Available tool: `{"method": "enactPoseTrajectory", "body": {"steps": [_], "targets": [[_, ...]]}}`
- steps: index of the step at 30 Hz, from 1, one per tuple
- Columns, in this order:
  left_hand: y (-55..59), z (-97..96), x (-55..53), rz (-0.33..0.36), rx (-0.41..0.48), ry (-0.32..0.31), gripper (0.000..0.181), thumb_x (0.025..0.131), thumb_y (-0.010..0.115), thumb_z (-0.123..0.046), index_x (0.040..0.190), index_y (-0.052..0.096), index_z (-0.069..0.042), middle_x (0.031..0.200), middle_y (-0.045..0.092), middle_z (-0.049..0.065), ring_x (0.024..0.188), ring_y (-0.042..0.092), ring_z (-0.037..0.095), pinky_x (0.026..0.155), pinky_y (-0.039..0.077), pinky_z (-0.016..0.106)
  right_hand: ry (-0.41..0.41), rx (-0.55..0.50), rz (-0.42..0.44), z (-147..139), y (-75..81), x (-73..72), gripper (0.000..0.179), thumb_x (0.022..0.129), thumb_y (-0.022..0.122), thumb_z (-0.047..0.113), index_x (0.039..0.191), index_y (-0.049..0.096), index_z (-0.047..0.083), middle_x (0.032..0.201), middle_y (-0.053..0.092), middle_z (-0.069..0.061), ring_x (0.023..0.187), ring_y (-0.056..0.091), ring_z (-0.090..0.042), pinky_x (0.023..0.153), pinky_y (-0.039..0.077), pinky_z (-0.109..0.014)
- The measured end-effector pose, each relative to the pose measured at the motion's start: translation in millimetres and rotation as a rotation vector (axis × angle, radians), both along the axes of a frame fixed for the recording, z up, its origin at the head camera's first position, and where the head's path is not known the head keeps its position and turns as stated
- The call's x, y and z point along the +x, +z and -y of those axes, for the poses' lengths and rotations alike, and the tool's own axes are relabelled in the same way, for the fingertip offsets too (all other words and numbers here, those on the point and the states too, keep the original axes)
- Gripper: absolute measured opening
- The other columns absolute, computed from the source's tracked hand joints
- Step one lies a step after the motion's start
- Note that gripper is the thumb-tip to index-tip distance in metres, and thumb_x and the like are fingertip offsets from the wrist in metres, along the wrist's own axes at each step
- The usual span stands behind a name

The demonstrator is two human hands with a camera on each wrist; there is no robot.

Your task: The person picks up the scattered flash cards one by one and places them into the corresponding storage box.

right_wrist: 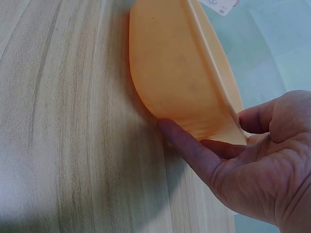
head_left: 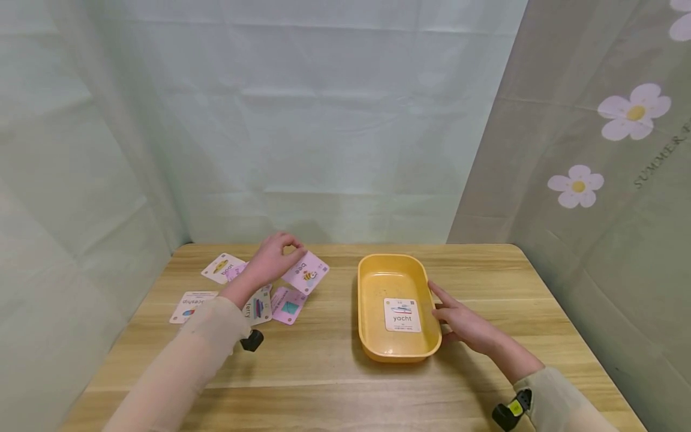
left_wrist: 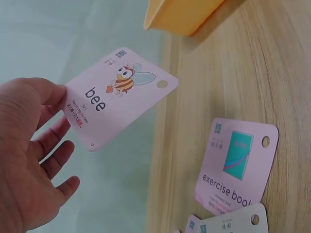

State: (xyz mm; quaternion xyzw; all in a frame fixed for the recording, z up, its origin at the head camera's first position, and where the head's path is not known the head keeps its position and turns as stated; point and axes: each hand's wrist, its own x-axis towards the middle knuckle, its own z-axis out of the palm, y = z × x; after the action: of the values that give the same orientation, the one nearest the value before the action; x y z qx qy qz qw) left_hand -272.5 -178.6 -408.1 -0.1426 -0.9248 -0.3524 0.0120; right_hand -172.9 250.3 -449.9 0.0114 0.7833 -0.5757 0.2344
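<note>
Left hand pinches one square pink card; right hand, fingers apart, touches one oblong yellow tray, one white card inside. 5+ loose cards. Woodgrain table, cloth walls.

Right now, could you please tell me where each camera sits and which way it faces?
Head: on the head, facing forward and down at the table; left sleeve, right sleeve, left fingers and right fingers show.
Left wrist: on that wrist, facing the bee card; left fingers show.
Right wrist: on that wrist, facing the yellow tray from outside; right fingers show.
Shared: head and left wrist show the bee card.
</note>
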Motion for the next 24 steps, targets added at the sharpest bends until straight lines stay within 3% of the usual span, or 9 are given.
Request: {"method": "enactPoseTrajectory", "body": {"steps": [12, 24], "targets": [[11.5, -11.2, 6.4, -0.021, 0.052, -0.002, 0.027, 0.103, 0.061, -0.038, 0.114, 0.069, -0.015, 0.134, 0.057, 0.01, 0.132, 0.043, 0.035, 0.106, 0.037, 0.058, 0.009, 0.002, -0.005, -0.7, 0.5, -0.1, 0.071, 0.106, 0.045, 0.014, 0.166, 0.009, 0.027, 0.164, 0.015, -0.032, 0.142, 0.037, -0.049, 0.093, 0.054, -0.055], [13.9, -25.6, 11.0, 0.006, 0.152, -0.005, 0.023, 0.1, 0.066, -0.035, 0.11, 0.071, -0.015, 0.127, 0.06, 0.007, 0.125, 0.049, 0.034, 0.103, 0.04, 0.056, 0.003, -0.022, 0.001, -0.7, 0.3, -0.1, 0.071, 0.106, 0.044, 0.014, 0.166, 0.01, 0.027, 0.163, 0.017, -0.033, 0.141, 0.039, -0.049, 0.092, 0.054, -0.055]]}}
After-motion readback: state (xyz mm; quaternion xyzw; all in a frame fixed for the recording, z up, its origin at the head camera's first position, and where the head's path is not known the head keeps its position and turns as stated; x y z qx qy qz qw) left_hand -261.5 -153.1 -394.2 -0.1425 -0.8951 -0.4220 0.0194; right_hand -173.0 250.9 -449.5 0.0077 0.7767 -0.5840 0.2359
